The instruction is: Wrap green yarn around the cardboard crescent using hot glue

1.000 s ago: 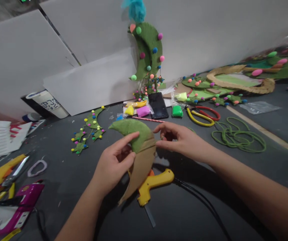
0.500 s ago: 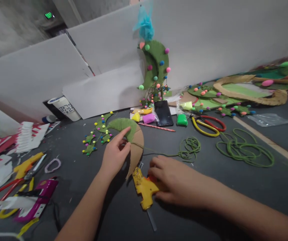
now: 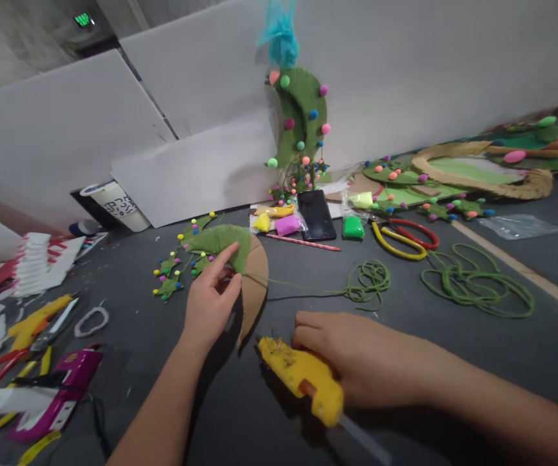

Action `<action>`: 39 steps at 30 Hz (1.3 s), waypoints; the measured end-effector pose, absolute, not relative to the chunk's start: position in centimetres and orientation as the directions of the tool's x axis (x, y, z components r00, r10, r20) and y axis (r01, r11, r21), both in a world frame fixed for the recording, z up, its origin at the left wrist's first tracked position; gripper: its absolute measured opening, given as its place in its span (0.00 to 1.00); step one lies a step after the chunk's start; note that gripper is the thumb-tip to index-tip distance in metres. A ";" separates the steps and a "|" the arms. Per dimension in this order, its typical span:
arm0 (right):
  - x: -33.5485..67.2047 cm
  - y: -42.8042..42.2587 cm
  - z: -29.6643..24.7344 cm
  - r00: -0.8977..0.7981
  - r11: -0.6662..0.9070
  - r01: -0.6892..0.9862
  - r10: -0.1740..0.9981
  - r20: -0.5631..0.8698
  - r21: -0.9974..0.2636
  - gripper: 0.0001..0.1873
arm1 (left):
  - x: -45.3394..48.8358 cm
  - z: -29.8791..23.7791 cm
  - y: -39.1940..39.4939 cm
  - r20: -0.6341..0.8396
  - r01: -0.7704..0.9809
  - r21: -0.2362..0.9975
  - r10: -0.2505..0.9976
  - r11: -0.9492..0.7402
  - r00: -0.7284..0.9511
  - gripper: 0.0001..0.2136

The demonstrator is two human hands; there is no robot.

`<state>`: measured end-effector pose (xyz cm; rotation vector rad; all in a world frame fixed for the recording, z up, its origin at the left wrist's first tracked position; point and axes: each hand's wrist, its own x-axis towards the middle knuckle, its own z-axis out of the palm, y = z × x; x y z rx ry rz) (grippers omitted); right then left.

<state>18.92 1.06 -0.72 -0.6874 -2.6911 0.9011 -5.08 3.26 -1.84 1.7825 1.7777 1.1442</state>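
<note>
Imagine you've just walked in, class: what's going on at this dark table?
A person's left hand holds a flat brown cardboard crescent, its upper part covered in fuzzy green. The right hand holds a yellow glue gun, its nozzle apart from the crescent's lower tip. A loose tangle of green yarn lies on the dark tabletop, trailing toward the crescent. Behind, a green crescent with coloured balls stands before white panels.

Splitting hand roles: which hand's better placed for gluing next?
Probably the right hand: it holds the yellow plastic glue gun, while the left hand holds the brown cardboard crescent, partly wrapped in green yarn.
</note>
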 end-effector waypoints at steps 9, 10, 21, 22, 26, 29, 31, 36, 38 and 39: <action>19.7 3.4 -1.1 -0.481 0.309 0.341 0.869 0.118 -0.888 0.12 | -3.5 -2.0 2.2 0.201 0.536 0.831 0.979 -0.148 -0.042 0.23; 19.7 3.4 -1.4 -0.480 0.298 0.351 0.871 0.102 -0.888 0.12 | -3.4 -2.0 2.1 0.196 0.532 0.834 0.980 -0.145 -0.039 0.23; 18.8 2.6 -1.9 -0.510 0.323 0.376 0.855 0.097 -0.868 0.14 | -3.2 -2.3 2.0 0.197 0.537 0.826 0.980 -0.168 0.004 0.24; 18.8 2.6 -1.9 -0.509 0.322 0.375 0.855 0.097 -0.869 0.14 | -3.1 -2.4 2.0 0.201 0.537 0.826 0.980 -0.172 0.005 0.24; 18.9 2.5 -1.9 -0.515 0.342 0.378 0.850 0.112 -0.860 0.14 | -3.1 -2.4 2.0 0.204 0.530 0.831 0.979 -0.169 -0.008 0.24; 18.8 2.6 -1.8 -0.525 0.356 0.371 0.842 0.122 -0.858 0.14 | -3.1 -2.3 2.0 0.201 0.518 0.839 0.980 -0.166 -0.012 0.24; 18.7 2.5 -1.7 -0.525 0.349 0.366 0.843 0.118 -0.863 0.14 | -3.1 -2.3 2.0 0.202 0.515 0.841 0.979 -0.169 -0.009 0.24; 18.7 2.3 -1.5 -0.512 0.330 0.380 0.853 0.101 -0.864 0.14 | -3.1 -2.2 2.0 0.199 0.520 0.837 0.980 -0.168 -0.004 0.24; 18.8 2.3 -1.5 -0.513 0.324 0.370 0.852 0.099 -0.870 0.14 | -3.1 -2.2 2.0 0.197 0.519 0.838 0.980 -0.167 -0.004 0.24; 18.8 2.3 -1.6 -0.513 0.325 0.368 0.853 0.101 -0.871 0.14 | -3.0 -2.2 2.0 0.198 0.519 0.838 0.980 -0.168 -0.003 0.24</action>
